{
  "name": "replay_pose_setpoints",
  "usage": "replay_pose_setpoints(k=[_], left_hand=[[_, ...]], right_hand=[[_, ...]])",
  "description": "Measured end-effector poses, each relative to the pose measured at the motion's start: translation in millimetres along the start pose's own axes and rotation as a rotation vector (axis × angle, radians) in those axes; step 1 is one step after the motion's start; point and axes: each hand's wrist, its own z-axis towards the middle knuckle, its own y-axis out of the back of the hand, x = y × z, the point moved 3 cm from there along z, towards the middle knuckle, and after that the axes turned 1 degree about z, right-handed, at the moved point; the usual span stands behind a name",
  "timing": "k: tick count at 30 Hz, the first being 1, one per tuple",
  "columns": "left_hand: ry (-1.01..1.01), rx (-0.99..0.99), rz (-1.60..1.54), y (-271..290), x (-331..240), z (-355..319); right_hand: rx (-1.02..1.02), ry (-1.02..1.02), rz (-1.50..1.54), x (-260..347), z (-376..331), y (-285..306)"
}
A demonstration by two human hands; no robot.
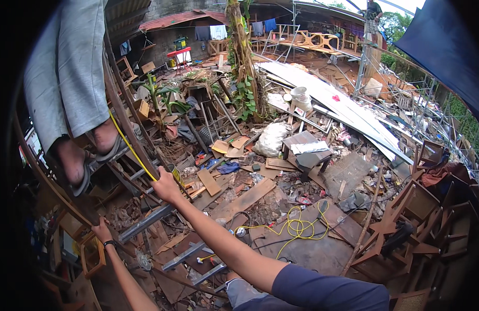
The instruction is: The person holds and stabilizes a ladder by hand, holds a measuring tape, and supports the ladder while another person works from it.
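My left hand (101, 230), a dark band at its wrist, is closed around a dark ladder rail (68, 205) at the lower left. My right hand (167, 185) reaches up and left, closed at the other rail (126, 106), where a thin yellow cord (131, 147) runs down into it. Whether the yellow line is cord or tape is hard to tell. Metal rungs (146, 223) lie between and below my arms. Above my hands, another person's legs in grey trousers (81, 67) and sandalled feet (76, 168) are on the ladder.
Scrap boards (244, 199) and rubble litter the ground. A looped yellow cord (301, 225) lies on a flat panel. Wooden chair frames (400, 228) pile up at right. Long white sheets (332, 106) stretch behind a tree trunk (243, 62). Another person (373, 15) stands far off.
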Motion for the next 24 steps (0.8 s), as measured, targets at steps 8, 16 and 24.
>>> replay_pose_setpoints(k=[8, 16, 24], left_hand=[[0.033, -0.022, 0.089, 7.4, 2.8, -4.8], [0.065, 0.022, 0.043, 25.7, 30.9, 10.1], [0.014, 0.048, 0.097, -2.6, 10.4, 0.2]], right_hand=[[0.072, -0.083, 0.05, -1.4, -2.9, -3.5], [0.117, -0.257, 0.172, 21.4, -6.4, 5.6], [0.096, -0.227, 0.123, 16.4, -2.8, 23.8]])
